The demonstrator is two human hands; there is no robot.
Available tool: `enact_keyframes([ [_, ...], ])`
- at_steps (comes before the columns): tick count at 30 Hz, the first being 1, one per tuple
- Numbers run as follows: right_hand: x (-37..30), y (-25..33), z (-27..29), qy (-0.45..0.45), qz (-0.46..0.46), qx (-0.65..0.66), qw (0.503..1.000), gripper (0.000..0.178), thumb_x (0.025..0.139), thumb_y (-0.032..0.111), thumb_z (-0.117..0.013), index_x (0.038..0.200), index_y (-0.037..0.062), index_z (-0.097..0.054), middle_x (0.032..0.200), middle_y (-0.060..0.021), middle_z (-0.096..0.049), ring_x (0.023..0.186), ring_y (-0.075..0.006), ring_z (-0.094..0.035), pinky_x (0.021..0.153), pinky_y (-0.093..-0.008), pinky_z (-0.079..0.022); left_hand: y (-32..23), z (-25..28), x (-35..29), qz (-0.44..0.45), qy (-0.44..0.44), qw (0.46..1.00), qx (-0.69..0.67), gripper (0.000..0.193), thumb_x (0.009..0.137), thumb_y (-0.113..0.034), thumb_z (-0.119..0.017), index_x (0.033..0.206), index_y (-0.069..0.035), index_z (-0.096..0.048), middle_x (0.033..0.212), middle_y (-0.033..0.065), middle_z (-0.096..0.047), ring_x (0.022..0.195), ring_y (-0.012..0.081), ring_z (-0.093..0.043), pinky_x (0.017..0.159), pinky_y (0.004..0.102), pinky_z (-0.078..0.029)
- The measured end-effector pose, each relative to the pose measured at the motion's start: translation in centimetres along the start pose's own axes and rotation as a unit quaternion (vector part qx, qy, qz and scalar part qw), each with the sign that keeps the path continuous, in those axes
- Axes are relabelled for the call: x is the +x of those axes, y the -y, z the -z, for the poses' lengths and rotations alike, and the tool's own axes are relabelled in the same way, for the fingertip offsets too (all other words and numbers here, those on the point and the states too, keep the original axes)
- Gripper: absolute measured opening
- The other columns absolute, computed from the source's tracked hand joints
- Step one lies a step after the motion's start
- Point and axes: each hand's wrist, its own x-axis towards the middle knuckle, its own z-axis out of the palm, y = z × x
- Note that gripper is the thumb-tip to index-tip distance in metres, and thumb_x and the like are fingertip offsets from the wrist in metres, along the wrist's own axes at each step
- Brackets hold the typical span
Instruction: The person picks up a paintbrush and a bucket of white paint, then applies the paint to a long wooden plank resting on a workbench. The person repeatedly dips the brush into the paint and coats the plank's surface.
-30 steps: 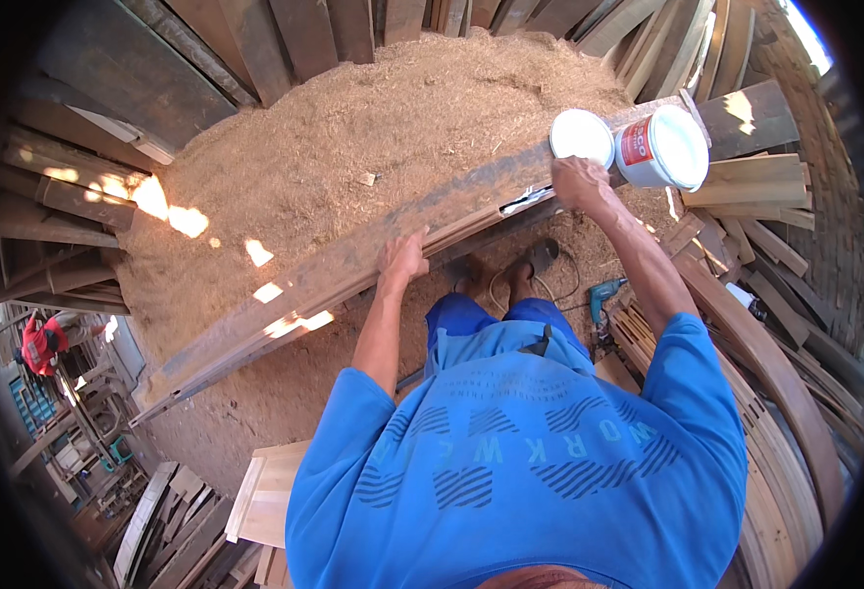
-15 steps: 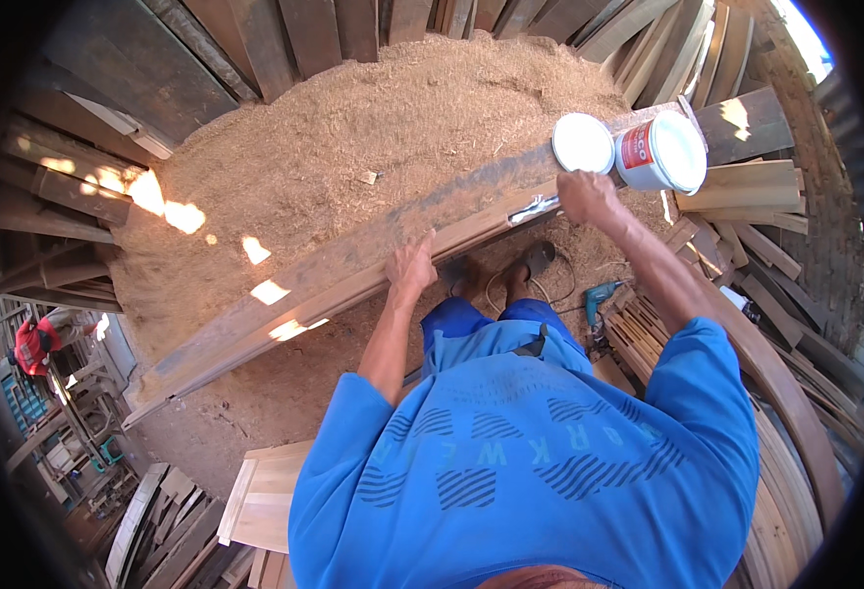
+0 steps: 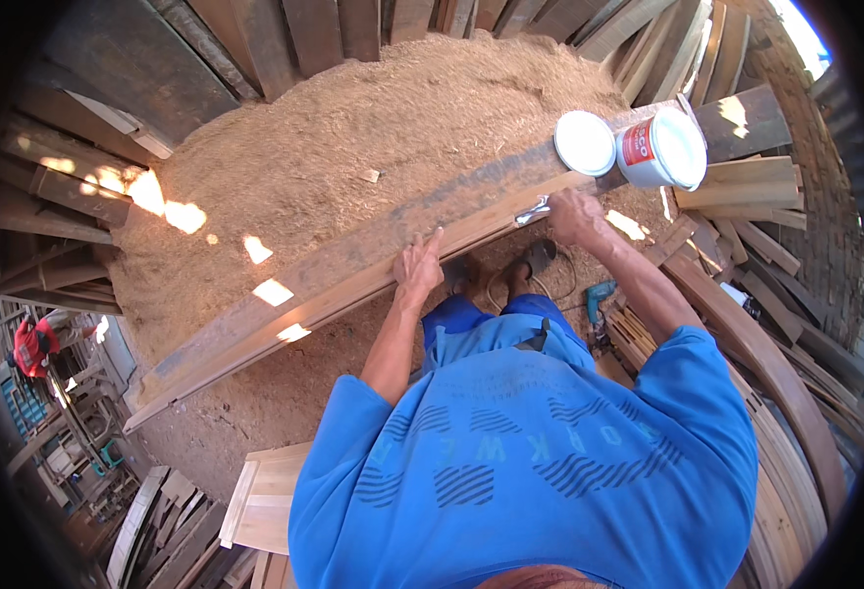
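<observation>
A long wooden board (image 3: 491,218) lies slantwise in front of me, along the near side of a wider, dusty plank (image 3: 353,247). My left hand (image 3: 419,263) is closed over the board near its middle, its index finger stretched along the wood. In my right hand (image 3: 577,218) is a shiny metal scraper-like tool (image 3: 532,210), its exact kind unclear. The tool's bright end is against the board near its right end; my fist hides the rest. Just beyond that hand are a white bucket (image 3: 680,147) with a red label and a round white lid (image 3: 585,142).
Wood shavings (image 3: 373,118) are heaped beyond the plank. A teal power drill (image 3: 600,294) lies by my feet, near a cable and stacked strips (image 3: 633,339). Planks lean around the edge. A pale wooden panel (image 3: 265,496) is at lower left; a person in red (image 3: 31,346) is far left.
My right hand has come nearer and slightly left with the tool, uncovering the board's right end. My left hand has shifted slightly right. The bucket and lid stay put.
</observation>
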Motion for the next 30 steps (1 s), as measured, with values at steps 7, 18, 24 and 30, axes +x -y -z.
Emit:
enact_keyframes([
  [7, 1.8, 0.8, 3.6, 0.006, 0.012, -0.043, 0.999, 0.016, 0.08, 0.006, -0.058, 0.083, 0.0013, -0.073, 0.083, -0.021, -0.072, 0.08, -0.0294, -0.073, 0.068, -0.0408, -0.056, 1.0, 0.9, 2.0, 0.026, 0.069, 0.997, -0.007, 0.068, 0.079, -0.011, -0.067, 0.141, -0.03, -0.048, 0.126, 0.0156, -0.062, 0.108, 0.0399, -0.063, 0.094, 0.0483, -0.052],
  [18, 1.9, 3.5, 4.7, 0.022, 0.076, -0.095, 0.992, 0.014, 0.086, 0.006, -0.058, 0.086, 0.0014, -0.071, 0.076, -0.0095, -0.069, 0.063, -0.0174, -0.064, 0.055, -0.0372, -0.052, 1.6, 2.7, 3.3, 0.008, 0.104, 0.994, -0.029, 0.056, 0.08, -0.017, -0.067, 0.134, -0.029, -0.056, 0.119, 0.014, -0.067, 0.111, 0.0371, -0.063, 0.095, 0.0467, -0.051],
  [24, 1.8, 0.4, 3.9, -0.033, 0.006, -0.016, 0.999, 0.018, 0.087, 0.004, -0.053, 0.084, 0.0019, -0.07, 0.076, -0.0125, -0.068, 0.066, -0.0215, -0.066, 0.056, -0.0375, -0.055, 1.0, 3.4, 3.0, 0.02, 0.096, 0.995, -0.021, 0.06, 0.078, -0.015, -0.068, 0.135, -0.029, -0.056, 0.121, 0.0133, -0.066, 0.112, 0.0368, -0.062, 0.098, 0.0459, -0.049],
  [30, 2.3, 1.5, 3.8, -0.008, 0.021, -0.019, 1.0, 0.018, 0.09, 0.005, -0.052, 0.087, 0.0021, -0.07, 0.076, -0.0129, -0.069, 0.064, -0.0188, -0.065, 0.051, -0.032, -0.054, 1.0, 3.5, 3.2, 0.028, 0.125, 0.991, -0.036, 0.064, 0.076, -0.015, -0.068, 0.137, -0.03, -0.054, 0.123, 0.0132, -0.065, 0.114, 0.0367, -0.061, 0.099, 0.0455, -0.049],
])
